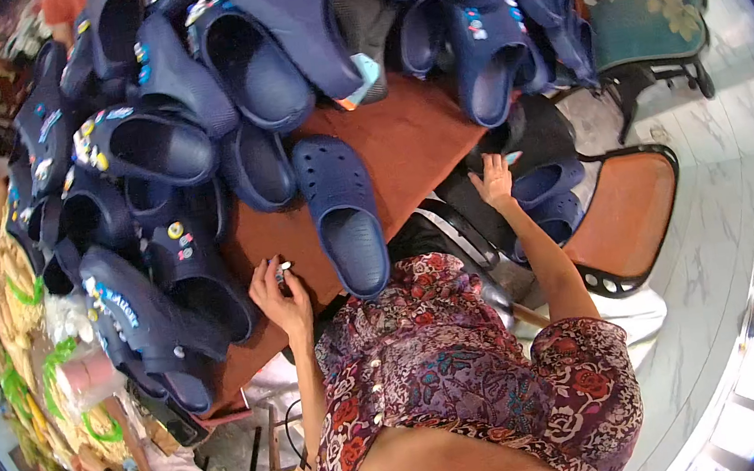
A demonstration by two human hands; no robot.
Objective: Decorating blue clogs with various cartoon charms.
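brown table (pixel 403 138) piled w/ clogs; left hand (pixel 279 295) at edge, right hand (pixel 494 182) off-table.

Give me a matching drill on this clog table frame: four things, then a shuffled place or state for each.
1. left hand
2. right hand
3. single navy clog
4. green cushioned chair

a. lying sole down on the brown table
b. standing on the pale floor, upper right
c. pinching a small charm at the table edge
d. reaching toward clogs on the orange chair

Pairs: 1-c, 2-d, 3-a, 4-b
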